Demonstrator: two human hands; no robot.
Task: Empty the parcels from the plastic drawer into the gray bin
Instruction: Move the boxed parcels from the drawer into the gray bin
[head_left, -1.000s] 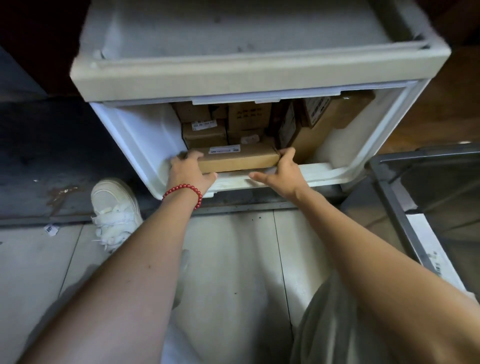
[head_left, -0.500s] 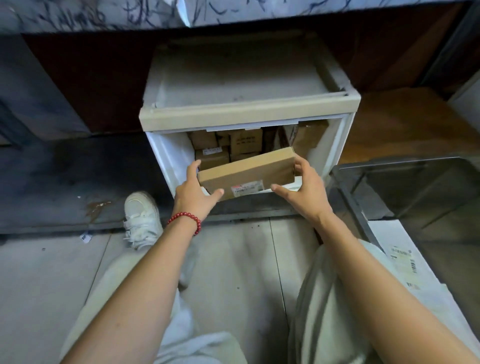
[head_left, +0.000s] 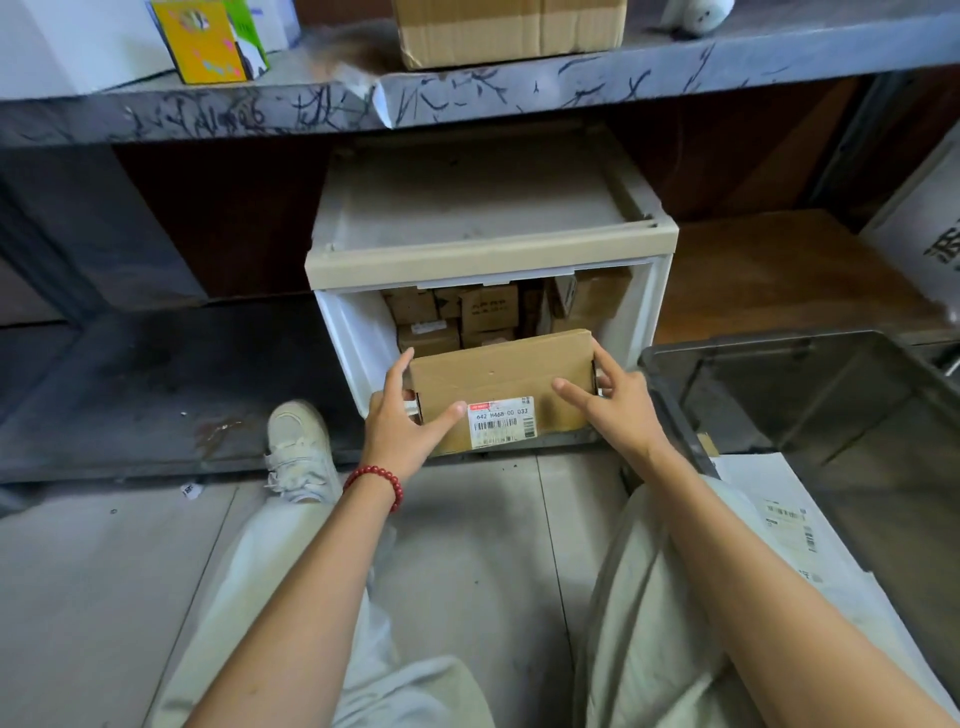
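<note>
A flat brown cardboard parcel (head_left: 501, 379) with a white barcode label hangs in front of the open white plastic drawer (head_left: 647, 306). My left hand (head_left: 402, 428) grips its left end, thumb on the front face. Its right end is gripped by my right hand (head_left: 618, 402). Several more brown parcels (head_left: 483, 306) are stacked deep inside the drawer. The gray bin (head_left: 810, 395) stands on the floor to the right of the drawer, its inside dark.
A scuffed grey shelf edge (head_left: 467, 98) runs above the drawer, with a large carton (head_left: 509, 31) and a yellow box (head_left: 205, 41) on it. My knees and a white shoe (head_left: 298, 449) are on the tiled floor. White labelled sheets (head_left: 784, 519) lie beside the bin.
Both hands have lifted the flat parcel out of the drawer and drawn it toward me, tilting its labelled face up. The camera has pulled back, showing the shelf and more of the bin.
</note>
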